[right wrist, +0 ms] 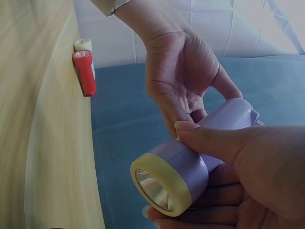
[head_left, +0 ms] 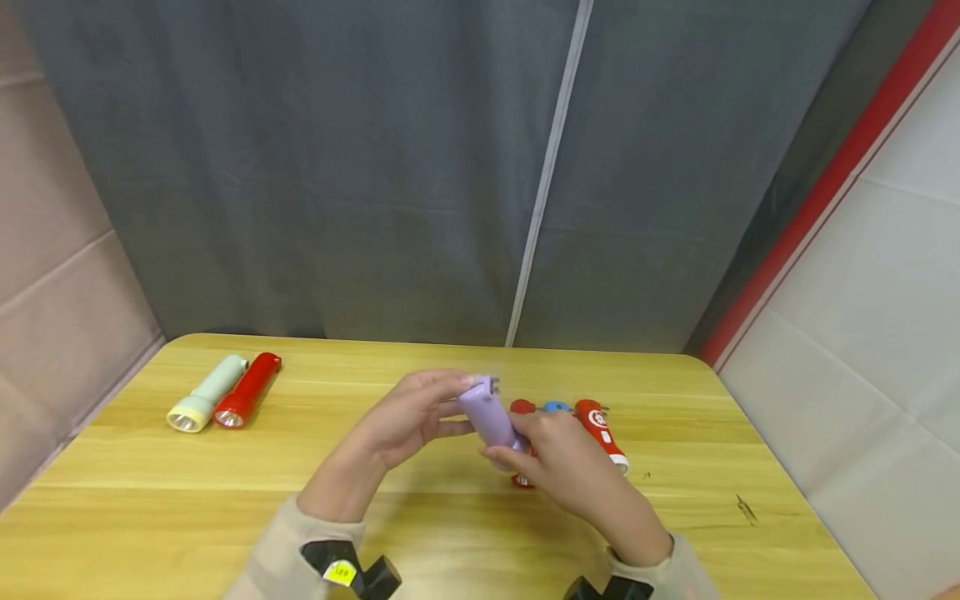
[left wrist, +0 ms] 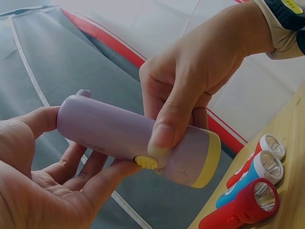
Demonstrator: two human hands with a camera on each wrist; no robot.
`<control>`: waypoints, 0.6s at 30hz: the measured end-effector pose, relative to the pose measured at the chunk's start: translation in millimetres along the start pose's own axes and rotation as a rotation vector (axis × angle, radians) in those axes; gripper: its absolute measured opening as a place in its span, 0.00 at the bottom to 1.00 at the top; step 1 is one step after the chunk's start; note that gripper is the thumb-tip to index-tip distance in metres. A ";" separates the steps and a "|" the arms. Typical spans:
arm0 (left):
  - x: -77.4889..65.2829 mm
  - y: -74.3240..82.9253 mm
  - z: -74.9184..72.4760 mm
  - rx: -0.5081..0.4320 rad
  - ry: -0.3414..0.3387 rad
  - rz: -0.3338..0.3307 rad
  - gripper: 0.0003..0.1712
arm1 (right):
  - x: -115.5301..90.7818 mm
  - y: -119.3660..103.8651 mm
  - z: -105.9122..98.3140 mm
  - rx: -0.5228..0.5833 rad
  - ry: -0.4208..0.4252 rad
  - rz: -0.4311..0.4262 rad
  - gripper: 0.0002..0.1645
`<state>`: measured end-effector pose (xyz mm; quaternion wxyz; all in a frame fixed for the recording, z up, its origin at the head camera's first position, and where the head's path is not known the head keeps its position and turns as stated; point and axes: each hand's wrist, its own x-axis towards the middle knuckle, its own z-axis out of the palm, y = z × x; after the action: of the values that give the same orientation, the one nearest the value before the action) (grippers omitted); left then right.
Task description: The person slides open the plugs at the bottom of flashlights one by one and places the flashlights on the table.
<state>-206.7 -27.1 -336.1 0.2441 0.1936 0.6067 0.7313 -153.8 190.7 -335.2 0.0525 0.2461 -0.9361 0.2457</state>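
A purple flashlight point(head_left: 486, 414) with a yellow rim and a yellow switch point(left wrist: 146, 162) is held above the table between both hands. My right hand point(head_left: 558, 458) grips it near the head, thumb on top and fingers beneath. At the other end my left hand point(head_left: 412, 417) holds the body, one digit against the tail and another by the switch. Small metal prongs point(right wrist: 259, 123) stick out at the tail. The lens point(right wrist: 153, 188) faces down and away from the left hand in the right wrist view.
Behind the right hand lie a red flashlight with white rim point(head_left: 597, 427), a blue one point(left wrist: 248, 176) and a plain red one point(left wrist: 243, 205). At the table's left lie a pale green flashlight point(head_left: 213, 387) and another red one point(head_left: 251, 387). A grey curtain point(head_left: 337, 183) hangs behind.
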 end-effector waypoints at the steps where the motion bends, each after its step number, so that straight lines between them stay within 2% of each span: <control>1: 0.0 -0.1 -0.3 0.001 -0.002 0.001 0.17 | 0.0 -0.2 0.2 -0.005 0.001 0.003 0.15; 18: 0.5 -0.9 0.0 0.010 0.012 -0.024 0.16 | 0.5 -1.2 0.5 -0.010 -0.021 0.010 0.16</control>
<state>-207.0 -26.7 -337.0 0.2482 0.1830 0.6143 0.7263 -153.7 189.3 -335.0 0.0424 0.2438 -0.9390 0.2387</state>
